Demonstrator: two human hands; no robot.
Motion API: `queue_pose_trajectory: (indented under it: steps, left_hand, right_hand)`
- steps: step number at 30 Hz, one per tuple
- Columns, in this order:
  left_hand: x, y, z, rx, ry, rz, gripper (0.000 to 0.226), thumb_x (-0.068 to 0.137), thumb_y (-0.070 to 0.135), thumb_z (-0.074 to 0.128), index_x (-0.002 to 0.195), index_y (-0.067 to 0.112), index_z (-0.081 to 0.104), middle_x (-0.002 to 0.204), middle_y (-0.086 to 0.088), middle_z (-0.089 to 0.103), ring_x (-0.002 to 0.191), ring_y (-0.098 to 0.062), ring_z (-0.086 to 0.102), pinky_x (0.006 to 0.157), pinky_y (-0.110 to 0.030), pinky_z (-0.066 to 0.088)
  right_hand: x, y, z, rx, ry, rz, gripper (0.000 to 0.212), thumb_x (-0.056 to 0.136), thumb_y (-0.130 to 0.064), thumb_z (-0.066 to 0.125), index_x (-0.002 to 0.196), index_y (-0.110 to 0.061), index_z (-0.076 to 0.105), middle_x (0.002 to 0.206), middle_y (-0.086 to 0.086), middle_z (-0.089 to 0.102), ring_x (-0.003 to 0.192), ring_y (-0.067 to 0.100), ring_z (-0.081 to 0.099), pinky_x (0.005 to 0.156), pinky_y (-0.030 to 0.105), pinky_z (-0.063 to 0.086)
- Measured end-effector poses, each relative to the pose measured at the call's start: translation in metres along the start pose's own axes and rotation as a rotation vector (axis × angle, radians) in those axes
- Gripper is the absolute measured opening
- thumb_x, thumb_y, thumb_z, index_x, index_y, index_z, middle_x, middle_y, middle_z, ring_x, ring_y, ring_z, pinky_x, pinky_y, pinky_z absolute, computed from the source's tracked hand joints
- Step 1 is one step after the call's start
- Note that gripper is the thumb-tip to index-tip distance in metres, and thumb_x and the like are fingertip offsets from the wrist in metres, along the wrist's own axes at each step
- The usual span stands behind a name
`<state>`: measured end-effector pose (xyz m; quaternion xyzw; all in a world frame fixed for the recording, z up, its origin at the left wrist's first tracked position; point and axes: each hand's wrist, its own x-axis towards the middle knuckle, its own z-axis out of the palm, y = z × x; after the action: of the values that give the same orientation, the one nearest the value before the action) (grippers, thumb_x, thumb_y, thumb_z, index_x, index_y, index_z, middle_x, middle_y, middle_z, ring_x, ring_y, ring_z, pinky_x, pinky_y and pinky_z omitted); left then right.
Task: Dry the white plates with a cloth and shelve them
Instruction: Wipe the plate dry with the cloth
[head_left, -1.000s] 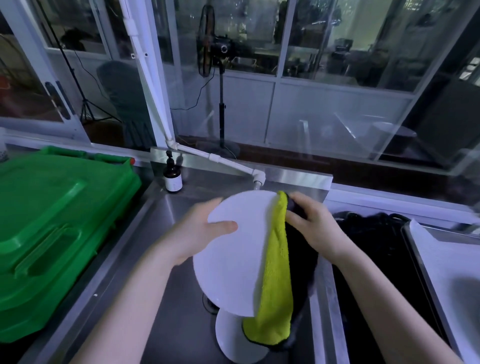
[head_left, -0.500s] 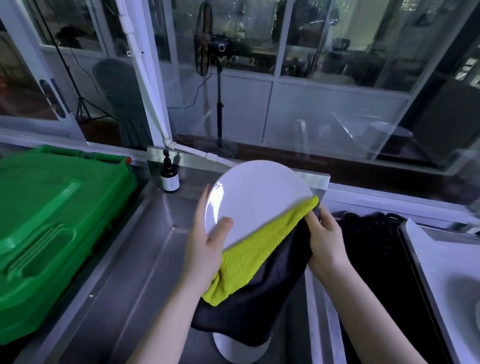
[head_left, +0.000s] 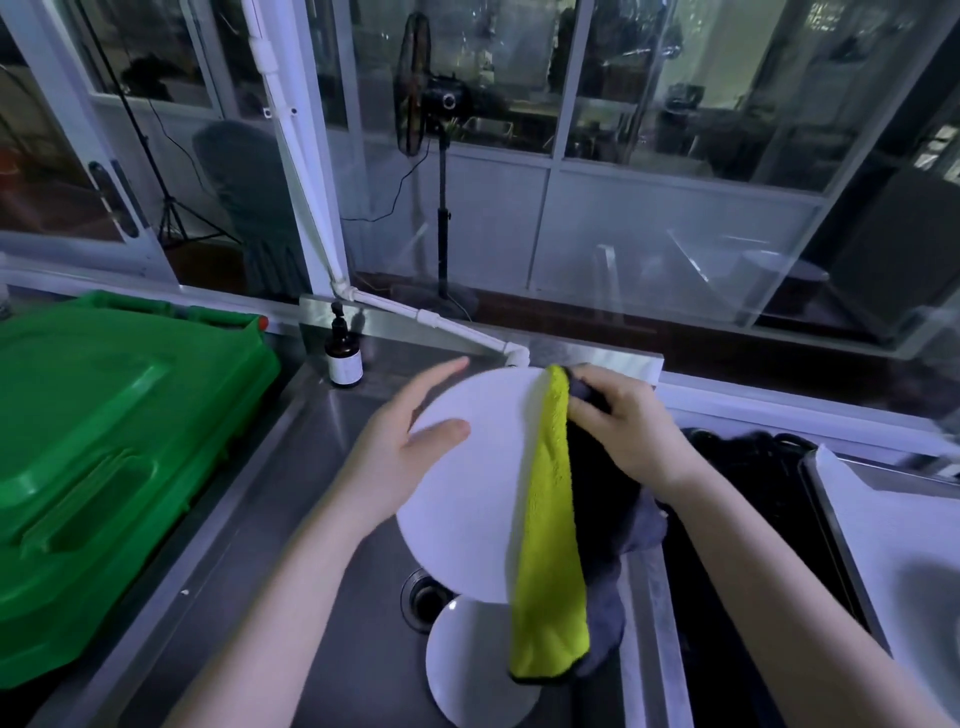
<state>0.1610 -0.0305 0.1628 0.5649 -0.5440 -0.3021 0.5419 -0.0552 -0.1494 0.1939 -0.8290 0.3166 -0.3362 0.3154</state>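
I hold a round white plate (head_left: 470, 499) upright over the steel sink (head_left: 270, 519). My left hand (head_left: 405, 441) grips its left rim, thumb on the near face and fingers behind. My right hand (head_left: 623, 431) pinches a yellow and dark grey cloth (head_left: 550, 530) against the plate's upper right edge. The cloth hangs down over the plate's right side. A second white plate (head_left: 472, 670) lies in the sink basin below, partly hidden by the cloth's lower end.
A large green plastic bin lid (head_left: 104, 452) fills the left. A brown pump bottle (head_left: 343, 358) stands at the sink's back corner beside a white tap pipe (head_left: 441, 325). A dark basin (head_left: 753, 519) and a white tray (head_left: 909, 545) lie to the right. The drain (head_left: 423, 597) sits under the plate.
The plate has swung down from tilted-up to upright. The cloth, spread under the plate's lower edge half a second ago, now hangs along its right side. My right hand has moved to the top edge.
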Motion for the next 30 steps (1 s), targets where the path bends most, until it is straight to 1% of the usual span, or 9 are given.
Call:
queue_pose_trajectory:
  steps: [4, 8, 11, 15, 19, 23, 25, 27, 30]
  left_hand:
    - [-0.022, -0.016, 0.027, -0.105, 0.293, -0.007, 0.06, 0.096, 0.02, 0.064, 0.142, 0.054, 0.044, 0.146, 0.034, 0.046, 0.137, 0.008, 0.042, 0.107, -0.016, 0.033]
    - [-0.018, -0.015, 0.036, -0.082, 0.291, 0.007, 0.058, 0.101, 0.011, 0.058, 0.142, 0.051, 0.044, 0.139, 0.046, 0.043, 0.125, 0.028, 0.037, 0.093, 0.007, 0.029]
    - [-0.013, -0.013, 0.026, -0.048, 0.255, -0.014, 0.063, 0.1, 0.006, 0.057, 0.135, 0.057, 0.043, 0.138, 0.046, 0.043, 0.125, 0.031, 0.032, 0.09, 0.009, 0.026]
    - [0.0, 0.005, 0.007, 0.135, -0.011, 0.121, 0.068, 0.097, 0.011, 0.06, 0.128, 0.07, 0.044, 0.14, 0.043, 0.046, 0.137, 0.015, 0.035, 0.099, 0.003, 0.026]
    - [0.013, 0.015, 0.003, 0.206, -0.215, 0.13, 0.065, 0.088, 0.025, 0.066, 0.135, 0.063, 0.043, 0.142, 0.041, 0.045, 0.138, 0.017, 0.033, 0.104, -0.003, 0.027]
    - [0.005, 0.004, 0.004, 0.036, 0.107, 0.002, 0.059, 0.082, 0.038, 0.071, 0.131, 0.061, 0.049, 0.131, 0.047, 0.05, 0.121, 0.027, 0.042, 0.095, -0.005, 0.033]
    - [-0.009, -0.007, 0.013, -0.07, 0.307, -0.029, 0.048, 0.082, 0.042, 0.069, 0.123, 0.063, 0.054, 0.125, 0.043, 0.056, 0.112, 0.021, 0.053, 0.09, -0.009, 0.042]
    - [-0.022, -0.014, 0.027, -0.119, 0.374, -0.007, 0.045, 0.086, 0.041, 0.064, 0.12, 0.068, 0.051, 0.128, 0.041, 0.056, 0.119, 0.019, 0.051, 0.089, -0.003, 0.041]
    - [-0.024, -0.017, 0.033, -0.131, 0.352, -0.017, 0.052, 0.099, 0.024, 0.058, 0.125, 0.069, 0.048, 0.137, 0.041, 0.05, 0.131, 0.019, 0.04, 0.093, 0.001, 0.036]
  right_hand:
    - [-0.023, 0.011, 0.021, 0.552, 0.389, 0.368, 0.021, 0.094, -0.009, 0.059, 0.075, -0.003, 0.051, 0.077, 0.007, 0.044, 0.079, 0.018, 0.04, 0.074, 0.038, 0.033]
    - [-0.035, 0.016, 0.033, 0.768, 0.4, 0.566, 0.022, 0.095, -0.013, 0.06, 0.073, -0.011, 0.061, 0.085, 0.011, 0.053, 0.086, 0.023, 0.047, 0.079, 0.042, 0.037]
    - [-0.025, 0.012, 0.016, 0.608, 0.276, 0.434, 0.016, 0.094, -0.009, 0.061, 0.091, 0.006, 0.055, 0.084, 0.012, 0.053, 0.084, 0.02, 0.047, 0.078, 0.04, 0.038]
    - [0.002, -0.009, -0.009, 0.083, -0.012, 0.104, 0.014, 0.09, 0.0, 0.063, 0.078, -0.002, 0.054, 0.071, -0.005, 0.048, 0.07, 0.001, 0.042, 0.069, 0.022, 0.038]
    - [0.013, -0.025, -0.006, -0.053, -0.272, -0.042, 0.017, 0.09, 0.001, 0.065, 0.077, -0.008, 0.058, 0.071, -0.008, 0.053, 0.068, -0.006, 0.045, 0.069, 0.012, 0.037]
    - [0.004, -0.012, -0.003, 0.004, -0.051, 0.009, 0.018, 0.091, -0.003, 0.063, 0.075, -0.004, 0.054, 0.068, 0.002, 0.047, 0.069, 0.001, 0.039, 0.067, 0.021, 0.036]
    - [-0.008, 0.002, 0.003, 0.288, 0.159, 0.16, 0.015, 0.093, -0.005, 0.061, 0.079, -0.001, 0.055, 0.073, 0.001, 0.047, 0.076, 0.007, 0.042, 0.071, 0.027, 0.037]
    - [-0.02, 0.011, 0.015, 0.608, 0.356, 0.347, 0.023, 0.094, -0.011, 0.06, 0.081, 0.005, 0.048, 0.079, 0.007, 0.041, 0.08, 0.02, 0.036, 0.075, 0.037, 0.031]
    - [-0.033, 0.02, 0.028, 0.693, 0.435, 0.474, 0.021, 0.093, -0.018, 0.062, 0.077, -0.007, 0.054, 0.082, 0.007, 0.043, 0.083, 0.021, 0.038, 0.076, 0.041, 0.031]
